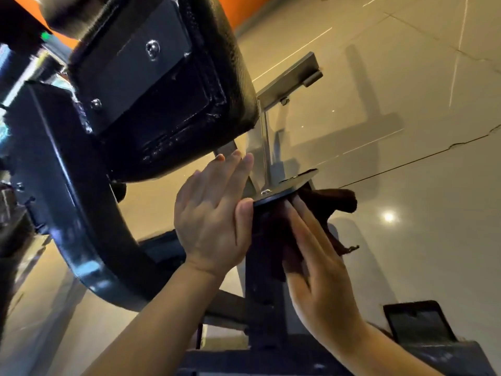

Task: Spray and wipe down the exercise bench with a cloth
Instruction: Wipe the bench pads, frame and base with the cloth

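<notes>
Two hands [214, 215] [322, 280] — cloth [339, 202] half hidden behind the bench post [264, 270].

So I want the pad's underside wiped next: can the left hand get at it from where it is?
Probably yes. The left hand rests open against the metal plate, fingertips just below the pad with nothing between. But the cloth is under the right hand.

A glossy pale tiled floor [406, 131] is seen, crossed by thin grout lines and a dark crack [433, 150]. A bright light reflection [389, 217] is thrown on it at the right. An orange wall [241, 6] is glimpsed along the top edge.
</notes>
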Demonstrator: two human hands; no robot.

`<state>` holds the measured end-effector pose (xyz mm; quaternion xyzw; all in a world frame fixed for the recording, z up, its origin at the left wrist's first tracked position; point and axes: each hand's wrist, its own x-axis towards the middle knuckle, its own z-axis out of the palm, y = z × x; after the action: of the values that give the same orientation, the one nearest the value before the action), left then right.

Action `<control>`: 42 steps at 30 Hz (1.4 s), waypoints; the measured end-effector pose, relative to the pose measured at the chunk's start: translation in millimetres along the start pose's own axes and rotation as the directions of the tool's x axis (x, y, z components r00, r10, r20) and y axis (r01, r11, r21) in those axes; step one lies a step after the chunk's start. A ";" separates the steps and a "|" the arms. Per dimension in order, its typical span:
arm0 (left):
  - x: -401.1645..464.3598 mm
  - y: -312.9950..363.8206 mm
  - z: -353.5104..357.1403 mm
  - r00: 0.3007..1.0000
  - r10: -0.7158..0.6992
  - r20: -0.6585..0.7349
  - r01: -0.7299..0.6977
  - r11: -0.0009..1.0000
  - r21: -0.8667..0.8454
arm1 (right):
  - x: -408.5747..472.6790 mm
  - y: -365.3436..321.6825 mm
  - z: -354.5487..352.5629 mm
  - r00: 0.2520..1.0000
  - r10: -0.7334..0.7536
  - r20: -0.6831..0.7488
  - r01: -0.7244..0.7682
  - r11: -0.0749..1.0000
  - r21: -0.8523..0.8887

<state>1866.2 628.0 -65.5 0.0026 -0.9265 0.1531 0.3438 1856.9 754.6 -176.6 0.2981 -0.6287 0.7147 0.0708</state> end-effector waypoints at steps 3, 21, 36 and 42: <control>0.2 2.7 -1.3 0.999 -0.030 0.011 0.030 1.000 -0.002 | 4.0 0.1 4.7 1.000 0.014 -0.010 -0.013 1.000 0.026; 2.5 9.5 -2.7 0.996 -0.084 0.007 0.084 0.996 0.011 | -13.7 -27.3 -10.5 0.991 0.082 0.102 -0.105 0.965 0.240; 16.4 35.1 6.8 0.992 0.127 -0.004 -0.126 0.992 0.031 | 75.2 105.9 4.3 0.690 0.716 0.104 -0.681 0.593 0.429; 18.6 32.2 6.6 0.991 0.131 0.025 -0.130 0.991 -0.016 | 86.5 131.4 16.0 0.656 0.732 0.183 -0.755 0.634 0.169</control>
<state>1844.2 658.7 -67.4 -0.0585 -0.9302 0.1686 0.3208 1729.5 689.7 -244.1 0.0528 -0.6111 0.7324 -0.2954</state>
